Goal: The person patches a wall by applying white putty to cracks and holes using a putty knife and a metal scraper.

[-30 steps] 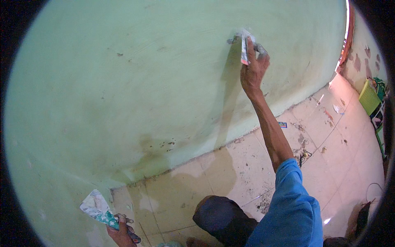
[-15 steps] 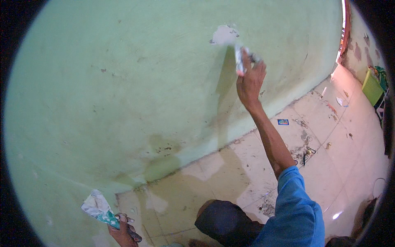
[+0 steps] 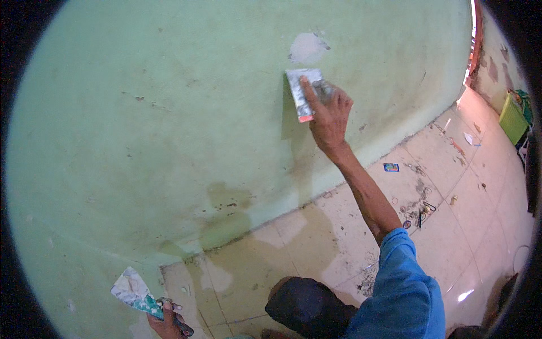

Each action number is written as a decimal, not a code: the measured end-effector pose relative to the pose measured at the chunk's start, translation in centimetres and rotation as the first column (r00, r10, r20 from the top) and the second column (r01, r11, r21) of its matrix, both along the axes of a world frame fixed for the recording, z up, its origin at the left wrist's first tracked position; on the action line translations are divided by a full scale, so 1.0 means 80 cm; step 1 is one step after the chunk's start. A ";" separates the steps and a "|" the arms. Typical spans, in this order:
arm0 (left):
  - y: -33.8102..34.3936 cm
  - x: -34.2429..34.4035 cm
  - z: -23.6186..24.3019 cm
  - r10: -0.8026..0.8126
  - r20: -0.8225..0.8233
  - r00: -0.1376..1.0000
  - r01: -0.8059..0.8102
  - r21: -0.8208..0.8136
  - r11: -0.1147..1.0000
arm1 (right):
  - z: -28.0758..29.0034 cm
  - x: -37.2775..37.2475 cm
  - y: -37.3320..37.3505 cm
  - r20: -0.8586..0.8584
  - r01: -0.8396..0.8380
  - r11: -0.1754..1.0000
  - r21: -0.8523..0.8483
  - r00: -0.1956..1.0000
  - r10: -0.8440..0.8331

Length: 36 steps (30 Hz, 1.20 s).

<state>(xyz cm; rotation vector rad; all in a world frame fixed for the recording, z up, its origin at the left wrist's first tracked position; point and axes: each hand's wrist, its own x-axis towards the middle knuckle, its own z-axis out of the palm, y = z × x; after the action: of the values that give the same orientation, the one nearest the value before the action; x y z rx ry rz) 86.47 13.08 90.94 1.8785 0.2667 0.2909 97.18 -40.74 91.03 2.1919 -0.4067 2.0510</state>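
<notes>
My right hand [image 3: 332,116] grips a flat metal putty blade [image 3: 300,93] smeared with white and grey, its index finger stretched along the plate. The blade is at the green wall [image 3: 197,107], just under a whitish patch of filler [image 3: 307,47]; I cannot tell whether it touches the wall. At the lower left, my left hand [image 3: 165,323] is closed around the dark handle of a putty knife [image 3: 135,289]. White filler coats that knife's broad blade, and teal shows near its handle.
Pale floor tiles [image 3: 457,231] meet the wall along a slanting edge. Scattered debris [image 3: 419,212] and a small blue packet [image 3: 390,167] lie there. A yellow-green basket-like object [image 3: 512,118] stands at the far right. My dark-clothed knee [image 3: 310,308] is below.
My right hand has moved left and slightly down with the blade, which now sits lower, below the filler patch. The left hand with the putty knife has barely shifted.
</notes>
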 end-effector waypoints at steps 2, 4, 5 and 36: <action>-0.002 -0.001 0.001 -0.006 0.002 1.000 0.006 0.004 1.000 | 0.007 0.009 -0.017 0.102 0.002 1.000 -0.016 0.995 -0.001; -0.004 -0.001 0.002 -0.007 0.014 1.000 0.007 0.024 1.000 | 0.009 0.022 -0.023 -0.013 0.050 0.998 -0.025 0.999 -0.051; -0.005 -0.002 0.002 -0.006 0.013 1.000 0.005 0.033 0.999 | 0.006 0.026 -0.023 -0.111 0.081 0.997 0.001 0.991 -0.080; 0.008 0.002 -0.009 0.038 0.033 0.999 -0.041 0.102 0.994 | 0.022 -0.084 -0.157 -0.244 0.126 0.945 -0.302 0.948 -0.204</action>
<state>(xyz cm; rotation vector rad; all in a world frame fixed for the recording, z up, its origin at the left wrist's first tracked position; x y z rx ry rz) 86.59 13.74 90.18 1.9697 0.2727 0.3659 90.48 -53.30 92.81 2.1392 -0.2411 1.5805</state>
